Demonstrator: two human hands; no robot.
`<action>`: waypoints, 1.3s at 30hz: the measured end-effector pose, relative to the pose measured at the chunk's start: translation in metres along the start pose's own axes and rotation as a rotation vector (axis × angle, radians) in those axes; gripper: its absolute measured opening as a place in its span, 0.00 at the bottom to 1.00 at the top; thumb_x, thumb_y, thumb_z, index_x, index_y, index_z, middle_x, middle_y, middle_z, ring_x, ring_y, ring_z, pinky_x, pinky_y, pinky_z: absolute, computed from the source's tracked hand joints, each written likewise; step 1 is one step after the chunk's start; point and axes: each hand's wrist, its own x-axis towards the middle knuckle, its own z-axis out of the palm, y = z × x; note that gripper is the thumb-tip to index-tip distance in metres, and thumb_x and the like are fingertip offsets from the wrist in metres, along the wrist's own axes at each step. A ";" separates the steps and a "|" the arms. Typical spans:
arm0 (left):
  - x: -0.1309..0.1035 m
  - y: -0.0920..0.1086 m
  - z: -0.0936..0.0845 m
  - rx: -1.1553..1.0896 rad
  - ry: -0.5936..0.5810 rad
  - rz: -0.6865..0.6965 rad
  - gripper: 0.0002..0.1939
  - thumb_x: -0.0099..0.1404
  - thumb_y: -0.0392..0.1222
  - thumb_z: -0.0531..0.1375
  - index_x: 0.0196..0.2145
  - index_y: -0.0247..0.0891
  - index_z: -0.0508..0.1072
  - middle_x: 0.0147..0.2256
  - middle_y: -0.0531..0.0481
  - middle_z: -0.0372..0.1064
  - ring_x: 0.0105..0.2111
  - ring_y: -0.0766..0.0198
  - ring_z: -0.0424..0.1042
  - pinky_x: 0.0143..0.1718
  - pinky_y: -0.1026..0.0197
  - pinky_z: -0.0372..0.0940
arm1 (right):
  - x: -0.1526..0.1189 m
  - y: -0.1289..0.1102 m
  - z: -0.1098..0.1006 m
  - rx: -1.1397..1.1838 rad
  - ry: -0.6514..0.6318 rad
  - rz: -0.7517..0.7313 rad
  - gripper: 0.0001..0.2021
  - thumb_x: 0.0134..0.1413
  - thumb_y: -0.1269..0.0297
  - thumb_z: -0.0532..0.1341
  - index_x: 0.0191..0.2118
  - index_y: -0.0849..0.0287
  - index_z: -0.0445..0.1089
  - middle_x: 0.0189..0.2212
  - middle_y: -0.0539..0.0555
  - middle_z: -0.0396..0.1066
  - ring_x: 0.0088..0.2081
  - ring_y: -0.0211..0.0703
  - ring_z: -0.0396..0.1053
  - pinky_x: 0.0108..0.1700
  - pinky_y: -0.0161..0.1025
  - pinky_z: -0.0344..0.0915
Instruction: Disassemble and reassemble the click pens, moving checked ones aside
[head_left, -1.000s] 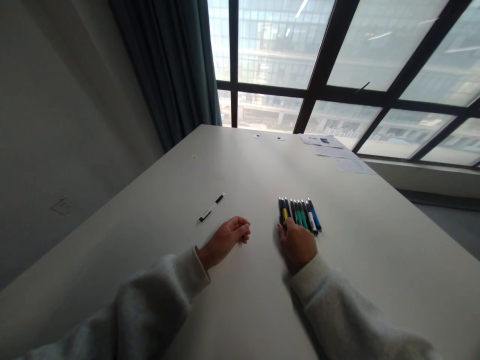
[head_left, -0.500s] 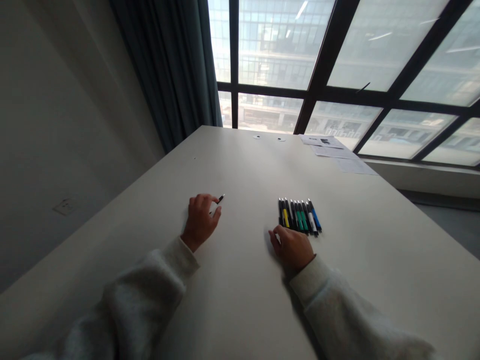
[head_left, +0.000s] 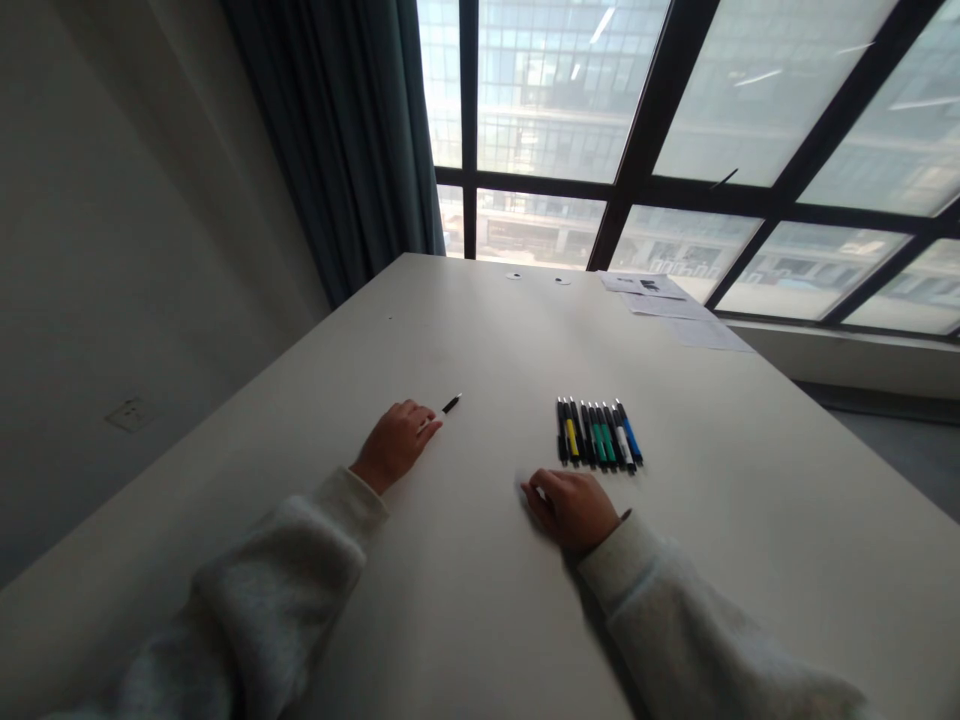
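My left hand (head_left: 397, 440) is closed, thumb and fingers pinching a pen (head_left: 451, 404) with a black front end. The tip points away to the upper right; most of the barrel is hidden by the fingers. My right hand (head_left: 574, 508) rests low over the table with its fingers curled in, and nothing shows in them. Just beyond its knuckles lies a row of several pens (head_left: 599, 435), side by side with tips facing the window. Black, yellow, green, white and blue show on their barrels.
Everything lies on a large white table (head_left: 480, 580). Printed papers (head_left: 664, 300) are at its far right edge, and two small round grommets (head_left: 561, 281) sit along the far edge. A dark curtain (head_left: 352, 150) and windows stand behind; a wall socket (head_left: 129, 415) is at left.
My left hand has shifted slightly down and left, and more of the pen's front end shows. My right hand has drawn back a little from the row, uncovering the pens' near ends.
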 end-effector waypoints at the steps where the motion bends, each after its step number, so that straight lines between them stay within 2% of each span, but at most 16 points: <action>1: 0.000 0.003 0.001 -0.037 -0.016 0.026 0.14 0.68 0.46 0.53 0.37 0.37 0.76 0.37 0.40 0.71 0.40 0.52 0.67 0.47 0.50 0.61 | 0.000 0.000 0.000 0.015 -0.007 -0.011 0.15 0.64 0.62 0.54 0.28 0.60 0.71 0.21 0.51 0.72 0.22 0.35 0.66 0.28 0.34 0.48; 6: -0.004 0.022 0.003 -0.208 -0.096 0.147 0.11 0.68 0.45 0.55 0.38 0.39 0.76 0.37 0.43 0.72 0.40 0.55 0.69 0.46 0.54 0.63 | -0.001 -0.002 -0.001 0.076 -0.027 -0.033 0.14 0.64 0.62 0.54 0.30 0.60 0.72 0.21 0.51 0.72 0.22 0.35 0.67 0.28 0.33 0.53; 9: -0.009 0.036 0.001 -0.286 -0.131 0.200 0.12 0.70 0.45 0.54 0.40 0.40 0.76 0.39 0.44 0.71 0.39 0.59 0.70 0.44 0.59 0.64 | -0.001 -0.002 0.000 0.139 0.017 0.016 0.12 0.65 0.61 0.54 0.43 0.61 0.72 0.22 0.49 0.72 0.23 0.36 0.68 0.29 0.32 0.57; 11: -0.013 0.045 -0.001 -0.385 -0.138 0.223 0.12 0.70 0.45 0.54 0.42 0.40 0.76 0.39 0.44 0.70 0.38 0.60 0.70 0.42 0.60 0.64 | -0.001 -0.001 0.001 0.217 0.094 0.093 0.17 0.65 0.60 0.55 0.53 0.64 0.67 0.24 0.50 0.73 0.23 0.37 0.68 0.29 0.33 0.60; 13: -0.016 0.053 -0.003 -0.505 -0.145 0.235 0.12 0.70 0.46 0.56 0.42 0.41 0.77 0.39 0.44 0.70 0.38 0.60 0.70 0.42 0.60 0.64 | -0.001 0.001 0.003 0.290 0.157 0.145 0.20 0.65 0.59 0.55 0.57 0.65 0.63 0.29 0.52 0.74 0.24 0.38 0.69 0.29 0.33 0.63; 16: -0.019 0.063 -0.004 -0.612 -0.156 0.221 0.11 0.68 0.46 0.58 0.42 0.41 0.78 0.39 0.44 0.70 0.38 0.59 0.70 0.43 0.60 0.64 | 0.001 0.003 0.005 0.350 0.192 0.107 0.15 0.67 0.61 0.54 0.53 0.63 0.67 0.36 0.57 0.75 0.29 0.39 0.72 0.33 0.34 0.68; 19: -0.020 0.069 -0.006 -0.667 -0.133 0.189 0.10 0.66 0.47 0.60 0.39 0.41 0.79 0.37 0.45 0.71 0.37 0.60 0.70 0.42 0.60 0.64 | 0.002 0.004 0.003 0.411 0.260 0.052 0.10 0.67 0.64 0.53 0.45 0.60 0.70 0.37 0.58 0.76 0.35 0.42 0.74 0.40 0.37 0.70; 21: -0.018 0.072 -0.009 -0.701 -0.079 0.159 0.09 0.64 0.47 0.63 0.38 0.41 0.79 0.36 0.45 0.72 0.36 0.61 0.70 0.41 0.60 0.65 | 0.003 0.003 0.000 0.461 0.308 0.064 0.09 0.67 0.65 0.53 0.43 0.60 0.70 0.35 0.57 0.75 0.35 0.41 0.74 0.39 0.37 0.70; 23: -0.016 0.075 -0.013 -0.748 -0.016 0.105 0.09 0.62 0.47 0.65 0.36 0.40 0.78 0.36 0.46 0.73 0.35 0.61 0.71 0.40 0.61 0.65 | 0.003 0.002 -0.006 0.524 0.334 0.090 0.08 0.66 0.66 0.54 0.43 0.60 0.70 0.34 0.55 0.72 0.29 0.38 0.71 0.34 0.35 0.69; 27: -0.012 0.084 -0.029 -1.003 -0.003 -0.071 0.13 0.59 0.46 0.68 0.38 0.37 0.75 0.32 0.48 0.74 0.32 0.61 0.74 0.36 0.60 0.68 | 0.006 0.002 -0.024 0.671 0.423 0.101 0.07 0.65 0.67 0.56 0.44 0.59 0.70 0.34 0.52 0.68 0.24 0.33 0.67 0.26 0.32 0.66; 29: -0.010 0.089 -0.039 -1.170 -0.002 -0.104 0.14 0.60 0.46 0.67 0.40 0.35 0.74 0.34 0.46 0.76 0.33 0.60 0.76 0.38 0.58 0.71 | 0.008 0.002 -0.036 0.727 0.493 0.117 0.07 0.65 0.67 0.57 0.44 0.58 0.70 0.34 0.52 0.68 0.25 0.33 0.67 0.25 0.32 0.65; 34: -0.008 0.103 -0.066 -1.390 0.037 -0.030 0.13 0.62 0.42 0.67 0.42 0.34 0.75 0.44 0.42 0.77 0.39 0.58 0.78 0.47 0.53 0.73 | 0.009 -0.005 -0.075 0.835 0.648 0.127 0.06 0.62 0.69 0.60 0.44 0.57 0.72 0.38 0.53 0.68 0.25 0.33 0.67 0.23 0.33 0.65; 39: -0.009 0.119 -0.098 -1.367 0.109 0.132 0.09 0.63 0.38 0.65 0.42 0.35 0.76 0.44 0.43 0.78 0.40 0.57 0.79 0.45 0.53 0.76 | 0.005 -0.026 -0.113 0.861 0.838 0.050 0.08 0.59 0.75 0.62 0.42 0.57 0.74 0.38 0.53 0.69 0.23 0.33 0.67 0.17 0.33 0.60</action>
